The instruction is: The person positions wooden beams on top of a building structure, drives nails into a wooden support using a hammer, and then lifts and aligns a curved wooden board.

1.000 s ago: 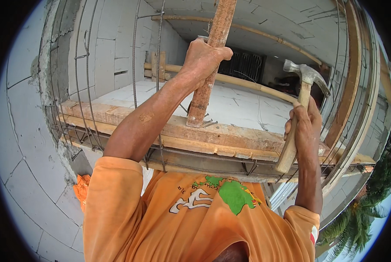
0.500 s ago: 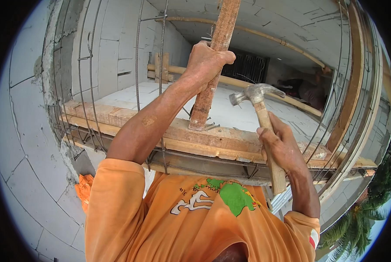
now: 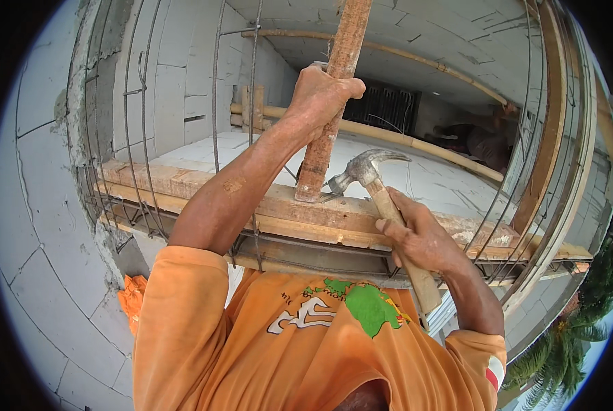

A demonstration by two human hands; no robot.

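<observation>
My left hand (image 3: 320, 92) grips an upright wooden post (image 3: 334, 103) that stands on a horizontal timber plank (image 3: 265, 205). My right hand (image 3: 423, 240) holds the wooden handle of a claw hammer (image 3: 364, 171). The steel hammer head sits right at the foot of the post, where a nail sticks out of the wood. Both forearms reach up from my orange shirt.
Steel rebar bars and ties (image 3: 142, 137) run around the plank on the left and right. Grey block walls (image 3: 39, 205) stand at left. A bamboo pole (image 3: 416, 144) crosses behind, above a concrete floor (image 3: 416, 178). Palm trees (image 3: 567, 342) show far below at right.
My right hand has swung the hammer down and leftward, from raised at the right to the foot of the post. My left hand has stayed on the post.
</observation>
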